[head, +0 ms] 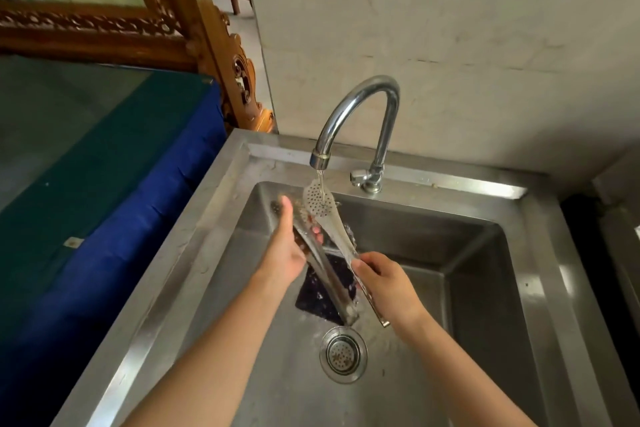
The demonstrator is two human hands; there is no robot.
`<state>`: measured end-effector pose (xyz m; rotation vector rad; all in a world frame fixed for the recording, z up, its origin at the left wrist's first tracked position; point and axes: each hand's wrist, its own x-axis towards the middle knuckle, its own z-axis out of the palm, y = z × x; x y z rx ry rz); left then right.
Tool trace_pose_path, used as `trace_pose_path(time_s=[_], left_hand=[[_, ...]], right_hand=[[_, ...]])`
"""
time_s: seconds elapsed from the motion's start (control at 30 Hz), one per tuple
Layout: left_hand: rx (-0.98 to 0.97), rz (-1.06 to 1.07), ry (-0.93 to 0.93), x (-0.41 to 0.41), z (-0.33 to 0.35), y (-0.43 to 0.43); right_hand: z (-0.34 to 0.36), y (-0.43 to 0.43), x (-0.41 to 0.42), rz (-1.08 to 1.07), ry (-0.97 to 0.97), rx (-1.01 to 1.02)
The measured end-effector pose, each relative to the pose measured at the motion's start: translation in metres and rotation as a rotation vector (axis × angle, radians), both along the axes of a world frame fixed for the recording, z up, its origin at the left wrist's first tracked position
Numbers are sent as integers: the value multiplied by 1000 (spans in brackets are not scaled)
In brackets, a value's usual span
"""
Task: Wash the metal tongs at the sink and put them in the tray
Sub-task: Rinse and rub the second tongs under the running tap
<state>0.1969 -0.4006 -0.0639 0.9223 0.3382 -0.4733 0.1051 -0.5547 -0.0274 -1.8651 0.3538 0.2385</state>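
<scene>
The metal tongs (331, 218) are spread open over the steel sink (540, 253), their perforated tip right under the thin stream from the faucet (360, 104). My right hand (388, 282) grips the right arm of the tongs near its handle end. My left hand (285, 246) wraps around the left arm further up, thumb stretched toward its tip. No tray is in view.
A dark cloth or sponge (322, 298) lies on the sink floor beneath the tongs, just behind the round drain strainer (343, 354). A blue-covered surface (104, 166) borders the sink on the left. A carved wooden frame (194, 21) stands behind it.
</scene>
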Motion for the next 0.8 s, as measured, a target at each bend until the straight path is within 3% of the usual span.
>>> trace_pose_path(time_s=[0.13, 0.37, 0.5, 0.57, 0.63, 0.7, 0.77, 0.8], left_hand=[[-12, -71, 18, 3, 2, -24], [-78, 26, 81, 11, -7, -39], [-217, 64, 31, 20, -6, -38], [-234, 62, 25, 23, -5, -36], [-263, 34, -8, 23, -3, -35], [-297, -26, -81, 23, 2, -36], [-273, -77, -146, 23, 7, -38], [-231, -90, -160, 22, 10, -39]], right_hand=[[-3, -3, -2, 33, 25, -55], [-11, -5, 7, 120, 22, -202], [-15, 1, 6, -32, -133, -468], [-21, -1, 9, 34, -172, -597], [-23, -1, 15, 191, 8, -370], [-24, 5, 17, 326, 176, 70], [-27, 8, 15, 310, 228, 395], [-28, 8, 15, 296, 228, 464]])
